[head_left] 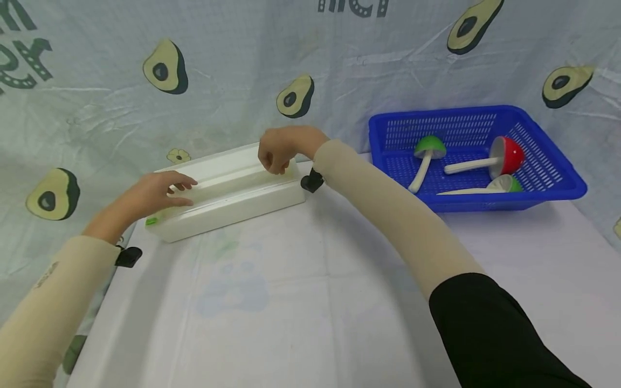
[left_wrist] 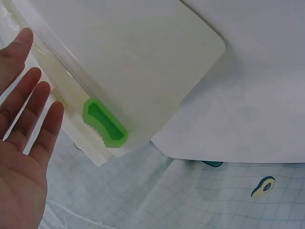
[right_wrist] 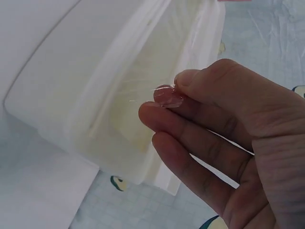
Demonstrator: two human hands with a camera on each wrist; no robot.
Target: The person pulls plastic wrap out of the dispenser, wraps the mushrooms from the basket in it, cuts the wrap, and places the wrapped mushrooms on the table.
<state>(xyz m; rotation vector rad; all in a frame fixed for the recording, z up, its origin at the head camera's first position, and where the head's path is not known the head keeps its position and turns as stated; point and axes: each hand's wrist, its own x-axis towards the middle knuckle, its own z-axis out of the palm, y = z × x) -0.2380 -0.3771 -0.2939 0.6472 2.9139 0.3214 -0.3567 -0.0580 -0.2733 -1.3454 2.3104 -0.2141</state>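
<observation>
A long white cling film dispenser (head_left: 237, 207) lies at the back left of the table, a long opening along its top. My left hand (head_left: 156, 195) is over its left end, fingers spread and apart, holding nothing. Close to those fingers, a green slide cutter (left_wrist: 106, 123) sits at the dispenser's end in the left wrist view. At the right end, my right hand (head_left: 286, 148) pinches clear cling film (right_wrist: 167, 95) between thumb and forefinger, the other fingers loosely bent. The film is so transparent that its full extent cannot be told.
A blue plastic basket (head_left: 490, 203) stands at the back right with a green mushroom-shaped item (head_left: 429, 148), a red one (head_left: 511, 157) and another green one (head_left: 504, 185). Avocado-patterned cloth (head_left: 233, 70) hangs behind the white-covered table (head_left: 271, 323).
</observation>
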